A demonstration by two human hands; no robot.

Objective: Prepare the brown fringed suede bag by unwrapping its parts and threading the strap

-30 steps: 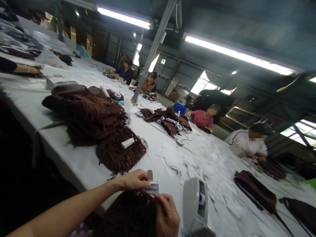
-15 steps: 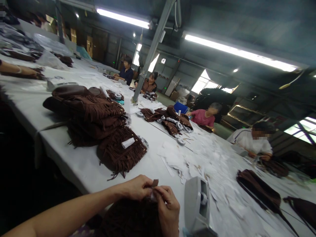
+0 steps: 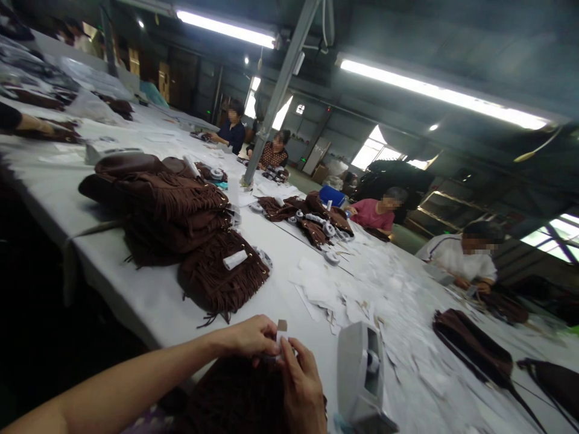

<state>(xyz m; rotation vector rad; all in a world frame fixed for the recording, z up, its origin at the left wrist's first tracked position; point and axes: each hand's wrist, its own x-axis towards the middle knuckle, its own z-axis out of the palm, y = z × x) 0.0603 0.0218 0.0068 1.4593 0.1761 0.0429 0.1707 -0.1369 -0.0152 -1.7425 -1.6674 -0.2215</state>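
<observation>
White table (image 3: 149,295): fringed brown stack (image 3: 181,229), paper scraps (image 3: 344,295), tape dispenser (image 3: 362,374).

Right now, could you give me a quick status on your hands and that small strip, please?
Both hands, left hand and right hand, pinch small strip. Brown fringed piece beneath. Tape dispenser close right.

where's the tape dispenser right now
In the head view the grey tape dispenser stands on the white table at lower right, just right of the right hand.
</observation>
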